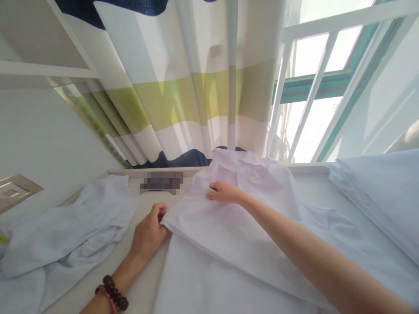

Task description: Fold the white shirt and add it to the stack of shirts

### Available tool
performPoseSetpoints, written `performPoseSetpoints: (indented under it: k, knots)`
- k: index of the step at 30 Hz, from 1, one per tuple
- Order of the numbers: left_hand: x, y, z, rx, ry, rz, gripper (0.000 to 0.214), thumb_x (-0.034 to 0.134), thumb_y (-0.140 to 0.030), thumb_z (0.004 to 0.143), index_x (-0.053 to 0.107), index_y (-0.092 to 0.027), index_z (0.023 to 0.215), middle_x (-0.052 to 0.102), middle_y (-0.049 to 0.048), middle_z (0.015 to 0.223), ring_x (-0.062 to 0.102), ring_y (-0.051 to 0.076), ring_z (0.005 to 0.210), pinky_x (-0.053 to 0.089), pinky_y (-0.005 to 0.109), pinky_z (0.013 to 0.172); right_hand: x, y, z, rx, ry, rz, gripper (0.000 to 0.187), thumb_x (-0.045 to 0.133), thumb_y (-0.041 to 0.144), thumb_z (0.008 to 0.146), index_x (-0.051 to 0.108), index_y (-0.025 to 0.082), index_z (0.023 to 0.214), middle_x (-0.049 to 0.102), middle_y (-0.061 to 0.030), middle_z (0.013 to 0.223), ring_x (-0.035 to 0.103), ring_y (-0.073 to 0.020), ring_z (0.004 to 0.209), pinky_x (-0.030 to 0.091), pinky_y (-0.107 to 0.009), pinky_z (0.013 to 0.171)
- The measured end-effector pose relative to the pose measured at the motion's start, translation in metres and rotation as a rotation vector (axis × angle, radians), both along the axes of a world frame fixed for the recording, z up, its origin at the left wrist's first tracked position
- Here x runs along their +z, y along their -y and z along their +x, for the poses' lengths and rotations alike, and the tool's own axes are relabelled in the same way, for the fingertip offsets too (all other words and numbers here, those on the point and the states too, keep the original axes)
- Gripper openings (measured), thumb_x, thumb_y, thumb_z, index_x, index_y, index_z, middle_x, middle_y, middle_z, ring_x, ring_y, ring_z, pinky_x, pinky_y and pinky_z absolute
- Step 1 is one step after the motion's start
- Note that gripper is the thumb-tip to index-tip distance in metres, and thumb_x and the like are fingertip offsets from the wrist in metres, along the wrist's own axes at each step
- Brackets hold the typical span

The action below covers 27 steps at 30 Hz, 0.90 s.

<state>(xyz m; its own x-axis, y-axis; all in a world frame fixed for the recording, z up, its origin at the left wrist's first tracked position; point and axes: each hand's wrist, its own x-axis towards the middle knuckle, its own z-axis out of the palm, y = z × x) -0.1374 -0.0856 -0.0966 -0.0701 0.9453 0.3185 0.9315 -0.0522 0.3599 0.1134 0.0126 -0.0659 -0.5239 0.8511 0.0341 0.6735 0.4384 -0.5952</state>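
A white collared shirt (235, 235) lies spread in front of me, its collar pointing away toward the curtain. Part of it is folded across, making a slanting edge over the lower layer. My left hand (152, 229), with dark beads on the wrist, pinches a corner of the folded cloth at the shirt's left side. Over the upper part, below the collar, my right hand (224, 192) reaches in from the right, its fingers curled closed on the fabric. How much cloth those fingers grip is partly hidden.
More white clothing (72, 231) lies crumpled at left, and folded white cloth (379, 187) at right. A blurred-out dark object (162, 181) sits near the back edge. Behind are a striped curtain (196, 96) and a white railing (314, 87) before the window.
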Motion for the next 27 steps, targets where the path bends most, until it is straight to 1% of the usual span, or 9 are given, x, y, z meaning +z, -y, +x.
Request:
performPoseSetpoints:
  k: [3, 6, 8, 11, 14, 19, 22, 24, 27]
  knots:
    - [-0.003, 0.002, -0.002, -0.212, -0.074, 0.024, 0.023, 0.046, -0.022, 0.075, 0.05, -0.026, 0.097, 0.066, 0.0008, 0.096, 0.066, 0.021, 0.089, 0.048, 0.028, 0.072, 0.004, -0.009, -0.004, -0.061, -0.03, 0.101, 0.034, 0.034, 0.028, 0.097, 0.063, 0.016, 0.11, 0.069, -0.0095, 0.104, 0.063, -0.0206, 0.095, 0.044, -0.027, 0.076]
    - [-0.005, 0.004, 0.0, -0.381, -0.114, 0.152, 0.017, 0.045, -0.014, 0.075, 0.05, -0.024, 0.087, 0.061, -0.0003, 0.083, 0.064, 0.018, 0.077, 0.048, 0.025, 0.068, 0.007, -0.02, -0.017, -0.106, 0.027, 0.217, 0.044, 0.033, 0.024, 0.098, 0.042, 0.026, 0.141, 0.064, -0.0086, 0.123, 0.06, -0.0222, 0.108, 0.044, -0.03, 0.083]
    - [-0.004, 0.004, 0.001, -0.473, -0.138, 0.235, 0.014, 0.044, -0.011, 0.077, 0.048, -0.023, 0.082, 0.057, -0.0011, 0.076, 0.061, 0.016, 0.07, 0.047, 0.023, 0.063, 0.007, -0.028, -0.026, -0.108, 0.155, 0.271, 0.045, 0.042, 0.026, 0.095, 0.043, 0.03, 0.141, 0.068, -0.0083, 0.116, 0.064, -0.0242, 0.101, 0.045, -0.031, 0.078]
    - [-0.002, 0.004, -0.003, -0.573, -0.191, 0.307, 0.016, 0.043, -0.007, 0.078, 0.048, -0.021, 0.08, 0.053, -0.0018, 0.07, 0.057, 0.014, 0.064, 0.044, 0.02, 0.058, 0.002, -0.036, -0.035, -0.13, 0.248, 0.306, 0.03, 0.045, 0.027, 0.094, 0.064, 0.024, 0.118, 0.071, -0.0114, 0.105, 0.066, -0.0261, 0.095, 0.046, -0.032, 0.074]
    - [-0.002, 0.001, -0.013, -0.52, -0.213, 0.344, 0.018, 0.04, -0.004, 0.073, 0.046, -0.021, 0.073, 0.048, -0.0035, 0.064, 0.051, 0.012, 0.057, 0.038, 0.02, 0.054, -0.005, -0.043, -0.034, -0.201, 0.234, 0.317, 0.03, 0.042, 0.03, 0.096, 0.065, 0.016, 0.108, 0.07, -0.0159, 0.102, 0.066, -0.029, 0.095, 0.046, -0.034, 0.073]
    - [-0.004, -0.003, -0.027, -0.379, -0.137, 0.126, 0.013, 0.042, -0.009, 0.065, 0.04, -0.022, 0.066, 0.046, -0.004, 0.063, 0.047, 0.013, 0.055, 0.036, 0.022, 0.053, -0.012, -0.043, -0.023, -0.257, 0.185, 0.318, 0.038, 0.042, 0.024, 0.094, 0.047, 0.018, 0.131, 0.071, -0.0114, 0.105, 0.067, -0.0273, 0.093, 0.045, -0.032, 0.068]
    - [-0.001, 0.002, -0.028, -0.422, -0.022, 0.024, 0.014, 0.044, -0.012, 0.066, 0.049, -0.022, 0.075, 0.057, 0.001, 0.081, 0.056, 0.017, 0.076, 0.046, 0.026, 0.069, -0.015, -0.034, -0.013, -0.136, 0.111, 0.365, 0.048, 0.046, 0.022, 0.091, 0.039, 0.021, 0.139, 0.07, -0.0076, 0.108, 0.066, -0.0238, 0.095, 0.044, -0.03, 0.068]
    - [0.002, 0.006, -0.028, -0.46, 0.092, -0.014, 0.029, 0.045, -0.014, 0.064, 0.057, -0.024, 0.088, 0.06, 0.0052, 0.105, 0.057, 0.023, 0.1, 0.046, 0.035, 0.087, -0.018, -0.026, -0.004, -0.056, 0.066, 0.407, 0.044, 0.044, 0.018, 0.09, 0.045, 0.018, 0.134, 0.069, -0.0085, 0.109, 0.064, -0.0227, 0.096, 0.044, -0.03, 0.071]
    - [0.011, 0.006, -0.025, -0.499, 0.253, -0.078, 0.044, 0.042, -0.019, 0.063, 0.061, -0.033, 0.1, 0.056, 0.0019, 0.126, 0.05, 0.028, 0.118, 0.038, 0.046, 0.101, -0.018, -0.02, 0.014, -0.061, 0.047, 0.486, 0.032, 0.045, 0.015, 0.089, 0.058, 0.017, 0.118, 0.067, -0.0091, 0.109, 0.06, -0.0227, 0.102, 0.044, -0.031, 0.08]
